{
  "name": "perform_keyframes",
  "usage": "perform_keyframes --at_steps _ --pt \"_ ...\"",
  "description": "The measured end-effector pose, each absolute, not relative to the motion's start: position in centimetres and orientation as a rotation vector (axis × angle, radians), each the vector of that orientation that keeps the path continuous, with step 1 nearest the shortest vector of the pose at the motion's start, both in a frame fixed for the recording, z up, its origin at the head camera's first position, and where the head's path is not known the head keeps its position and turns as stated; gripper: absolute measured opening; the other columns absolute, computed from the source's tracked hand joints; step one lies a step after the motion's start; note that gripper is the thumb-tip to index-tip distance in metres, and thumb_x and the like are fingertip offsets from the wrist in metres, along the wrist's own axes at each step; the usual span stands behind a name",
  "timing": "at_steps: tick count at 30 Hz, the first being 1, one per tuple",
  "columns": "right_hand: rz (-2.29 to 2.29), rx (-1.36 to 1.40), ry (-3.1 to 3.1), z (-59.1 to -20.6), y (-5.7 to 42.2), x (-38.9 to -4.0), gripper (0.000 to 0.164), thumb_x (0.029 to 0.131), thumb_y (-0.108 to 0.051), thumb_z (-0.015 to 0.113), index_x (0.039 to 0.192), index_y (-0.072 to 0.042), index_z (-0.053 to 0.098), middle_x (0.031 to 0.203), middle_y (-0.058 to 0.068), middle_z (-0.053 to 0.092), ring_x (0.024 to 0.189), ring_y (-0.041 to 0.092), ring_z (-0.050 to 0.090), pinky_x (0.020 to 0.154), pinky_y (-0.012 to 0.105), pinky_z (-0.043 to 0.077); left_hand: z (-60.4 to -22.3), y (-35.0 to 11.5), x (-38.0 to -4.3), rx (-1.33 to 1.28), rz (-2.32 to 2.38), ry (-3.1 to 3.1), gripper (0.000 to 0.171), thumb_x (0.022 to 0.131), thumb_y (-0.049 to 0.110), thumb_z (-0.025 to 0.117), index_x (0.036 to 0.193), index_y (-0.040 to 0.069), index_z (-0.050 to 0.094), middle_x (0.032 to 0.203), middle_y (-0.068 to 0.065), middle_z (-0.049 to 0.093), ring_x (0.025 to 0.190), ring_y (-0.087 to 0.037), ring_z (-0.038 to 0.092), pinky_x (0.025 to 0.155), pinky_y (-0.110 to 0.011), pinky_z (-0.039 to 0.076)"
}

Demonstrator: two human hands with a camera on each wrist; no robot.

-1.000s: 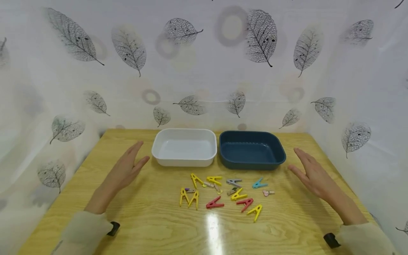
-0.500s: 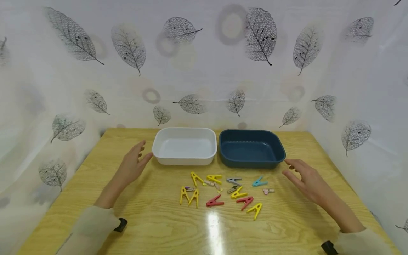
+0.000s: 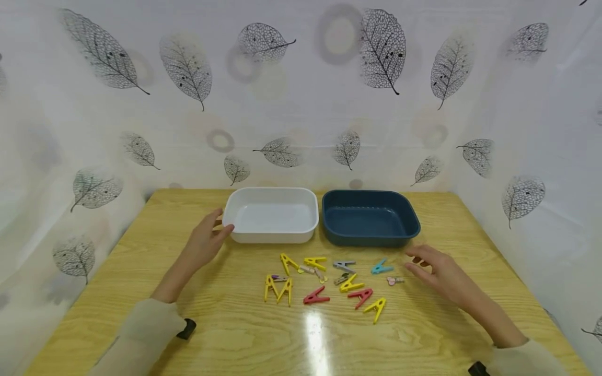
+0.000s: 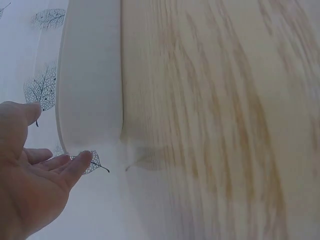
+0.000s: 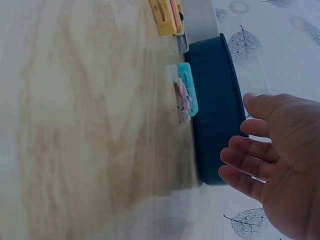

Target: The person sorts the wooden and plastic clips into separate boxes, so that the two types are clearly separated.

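White tray: a white, deep, round-cornered rectangular tray [image 3: 274, 238] of smooth, hard-looking material stands upright toward the back of the table; both hands are apart from each other, neither gripping anything.
Left hand: the left hand [image 3: 205, 242] is at the white tray's near left corner, fingers loosely bent, thumb spread away; contact cannot be told for certain.
Dark blue tray: a dark blue tray [image 3: 371, 242] of like shape stands just right of the white tray, a narrow gap between.
Right hand: the right hand [image 3: 441, 273] hovers well right of the white tray and nearer the person, fingers softly curved around nothing.
Clips: in front of the white tray and off to its right lie yellow plastic A-shaped clips [image 3: 376, 309], two red plastic clips [image 3: 316, 295], a grey plastic clip [image 3: 345, 266] and a light blue plastic clip [image 3: 381, 267].
Pegs: small wooden pegs lie among them; one with a pink heart [image 3: 395, 281] is right of the white tray, nearest the right hand.
Tray risk: a push at one corner could swing the white tray into its neighbour; pulled forward, it could plough into the nearest clips.
Clip risk: pegs crowded against clips in front of the white tray might drag along when one is lifted, and their small size could let them slip.
Table: pale wood-grain table [image 3: 226, 344] under the white tray.
Backdrop: white leaf-printed cloth [image 3: 301, 94] behind the white tray.
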State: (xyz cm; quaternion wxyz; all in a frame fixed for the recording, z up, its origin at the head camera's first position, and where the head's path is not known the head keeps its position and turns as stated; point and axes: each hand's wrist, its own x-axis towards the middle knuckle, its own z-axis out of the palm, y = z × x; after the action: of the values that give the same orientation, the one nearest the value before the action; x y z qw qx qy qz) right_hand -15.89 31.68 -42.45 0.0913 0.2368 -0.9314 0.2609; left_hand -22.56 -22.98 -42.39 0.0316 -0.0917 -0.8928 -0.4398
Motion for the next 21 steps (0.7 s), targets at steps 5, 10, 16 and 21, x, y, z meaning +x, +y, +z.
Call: perform_keyframes --at_steps 5,10,16,21 --pt "0.856 0.762 -2.755 -43.2 31.2 -16.1 0.026 0.097 -0.007 0.072 0.121 0.002 0.071 0.113 0.01 0.071 0.09 0.016 0.068 0.071 0.031 0.062 -42.8 -22.7 -22.9 -0.304 -1.359 -2.719 0.06 0.108 0.016 0.056 0.156 -0.01 0.03 0.156 -0.035 0.032 0.134 -0.051 0.048 0.108 -0.055 0.049" --pt "0.905 0.79 -2.75 -43.8 30.7 -16.5 0.025 0.096 -0.004 0.072 0.12 0.003 0.072 0.107 0.006 0.069 0.089 0.013 0.067 0.071 0.028 0.062 -43.1 -22.8 -22.9 -0.327 -1.365 -2.709 0.058 0.109 0.015 0.055 0.155 -0.01 0.032 0.155 -0.035 0.033 0.131 -0.052 0.051 0.107 -0.054 0.05" --pt "0.838 0.74 -2.856 -43.8 30.1 -17.1 0.03 0.098 -0.008 0.071 0.125 0.005 0.069 0.106 0.005 0.069 0.091 0.016 0.066 0.075 0.032 0.061 -43.2 -22.6 -22.9 -0.335 -1.361 -2.717 0.056 0.108 0.011 0.054 0.155 -0.011 0.032 0.153 -0.036 0.034 0.13 -0.053 0.051 0.107 -0.055 0.049" --pt "0.834 0.736 -2.89 -44.1 29.7 -17.5 0.033 0.098 -0.008 0.072 0.127 0.006 0.067 0.108 0.006 0.069 0.092 0.015 0.065 0.075 0.032 0.06 -43.2 -22.4 -22.9 -0.315 -1.345 -2.748 0.059 0.109 0.013 0.054 0.156 -0.012 0.029 0.154 -0.037 0.033 0.131 -0.053 0.05 0.108 -0.056 0.049"
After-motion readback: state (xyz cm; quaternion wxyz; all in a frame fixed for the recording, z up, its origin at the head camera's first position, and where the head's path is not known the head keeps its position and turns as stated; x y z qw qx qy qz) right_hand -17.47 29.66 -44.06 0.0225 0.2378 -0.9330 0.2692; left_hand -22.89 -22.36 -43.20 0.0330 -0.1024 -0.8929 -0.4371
